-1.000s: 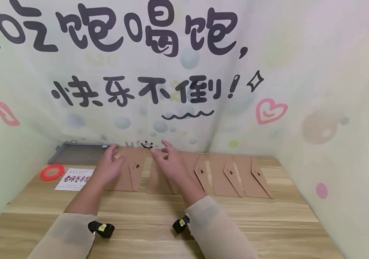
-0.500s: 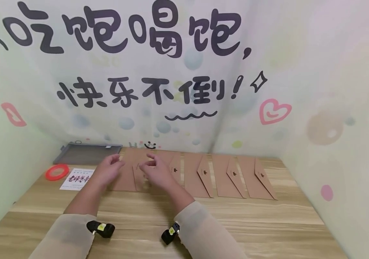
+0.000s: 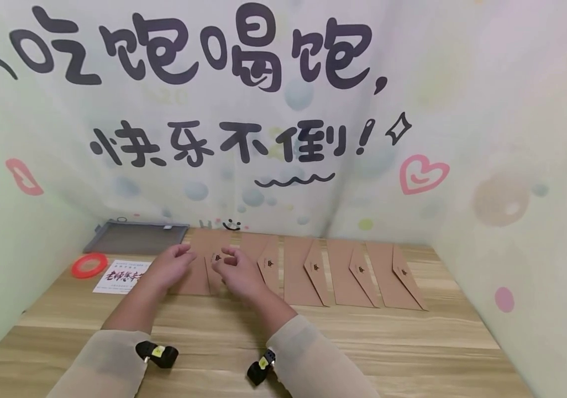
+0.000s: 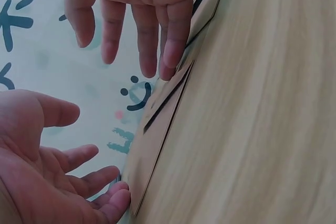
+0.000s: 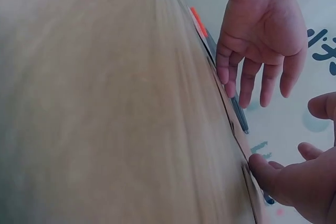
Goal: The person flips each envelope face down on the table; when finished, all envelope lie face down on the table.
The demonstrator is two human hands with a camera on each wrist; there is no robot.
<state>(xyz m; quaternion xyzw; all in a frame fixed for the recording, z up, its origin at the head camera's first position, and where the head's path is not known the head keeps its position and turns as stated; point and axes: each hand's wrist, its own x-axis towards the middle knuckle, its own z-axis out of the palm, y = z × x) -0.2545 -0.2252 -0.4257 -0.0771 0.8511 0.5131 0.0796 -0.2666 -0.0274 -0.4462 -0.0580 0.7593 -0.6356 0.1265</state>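
We see the left grip [image 3: 169, 268] and right grip [image 3: 239, 275], both unclenched, partly hiding the leftmost envelope [image 3: 194, 282], right closer than earlier.

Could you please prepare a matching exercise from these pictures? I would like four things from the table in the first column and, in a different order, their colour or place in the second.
Column 1
1. Ring
2. Leftmost envelope
3. Pouch
4. Card

Column 2
A. White, with printed writing
B. Grey, lying at the back of the table
C. Red
D. Brown, between the left hand and the right hand in the head view

Right pairs: 1-C, 2-D, 3-B, 4-A
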